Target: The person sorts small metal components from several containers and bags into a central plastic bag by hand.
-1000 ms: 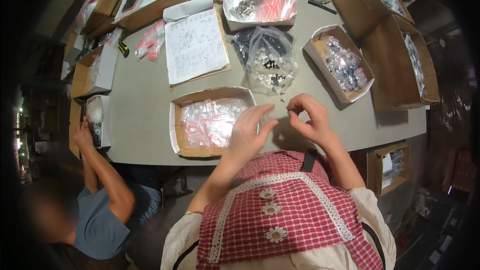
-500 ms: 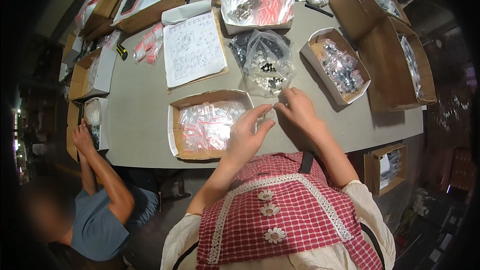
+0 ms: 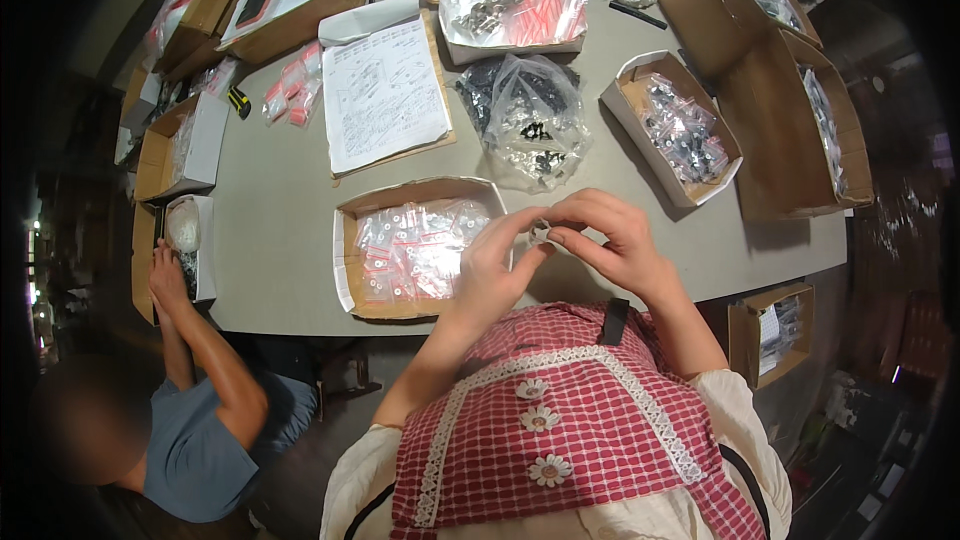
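Between my two hands is a small clear plastic bag, only partly visible among the fingers. My left hand pinches it from the left with thumb and forefinger. From the right, my right hand closes its fingertips at the same bag's edge; whether it also holds a small part is hidden. Just beyond the hands lies a larger clear bag with small black parts inside. An open carton of filled small zip bags stands right beside my left hand.
A printed drawing sheet lies on a board. Farther back are a carton of red-edged bags and a yellow-black cutter. Another carton and tall brown boxes stand right. A co-worker reaches into a left-hand box.
My right hand has come back from beside the larger clear bag to the small bag in my left hand. My left hand has stayed nearly in place.
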`<state>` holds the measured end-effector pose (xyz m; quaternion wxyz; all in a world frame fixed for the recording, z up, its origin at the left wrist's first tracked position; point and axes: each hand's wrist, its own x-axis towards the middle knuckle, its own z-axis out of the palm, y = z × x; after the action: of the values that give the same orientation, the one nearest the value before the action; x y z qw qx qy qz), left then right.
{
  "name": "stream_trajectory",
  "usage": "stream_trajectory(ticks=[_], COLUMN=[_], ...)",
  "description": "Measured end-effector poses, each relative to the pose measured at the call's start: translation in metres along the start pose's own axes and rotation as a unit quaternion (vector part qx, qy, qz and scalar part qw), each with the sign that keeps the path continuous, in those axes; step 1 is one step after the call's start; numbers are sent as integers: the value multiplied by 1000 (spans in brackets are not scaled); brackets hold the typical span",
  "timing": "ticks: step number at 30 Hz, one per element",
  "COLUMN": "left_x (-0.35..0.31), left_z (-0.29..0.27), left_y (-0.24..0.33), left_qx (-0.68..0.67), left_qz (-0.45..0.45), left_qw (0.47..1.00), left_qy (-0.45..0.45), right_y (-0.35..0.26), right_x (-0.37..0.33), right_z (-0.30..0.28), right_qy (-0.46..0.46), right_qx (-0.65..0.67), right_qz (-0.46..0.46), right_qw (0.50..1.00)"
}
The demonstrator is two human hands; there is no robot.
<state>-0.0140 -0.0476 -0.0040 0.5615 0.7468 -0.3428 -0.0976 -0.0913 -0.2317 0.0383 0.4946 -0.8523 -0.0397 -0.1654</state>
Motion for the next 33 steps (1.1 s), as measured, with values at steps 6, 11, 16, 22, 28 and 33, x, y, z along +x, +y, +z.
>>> stream_trajectory(ticks=[6,11,16,22,28,33], left_x=[1,-3,-2,-2,-7,-4], left_z=[-5,-3,-10,-19,-16,-12], left_y=[2,-3,-8,-14,-8,-2], left_qx=[-28,-90,-195,-207,-213,-225], left_qz=[24,-42,-139,-126,-150,-154], left_qw=[999,994,971,970,965,962], left_qy=[-40,-55,-15,34,19,30], right_y=[-4,-1,12,36,47,50], right_x=[2,4,-5,-41,-43,-39], right_z=[-9,-2,5,46,64,67], right_qy=[-19,-33,-33,-229,-281,-331], right_qx=[-69,-86,-45,-120,-139,-107], right_qz=[-92,-92,17,105,38,4], right_qw=[993,991,998,960,949,937])
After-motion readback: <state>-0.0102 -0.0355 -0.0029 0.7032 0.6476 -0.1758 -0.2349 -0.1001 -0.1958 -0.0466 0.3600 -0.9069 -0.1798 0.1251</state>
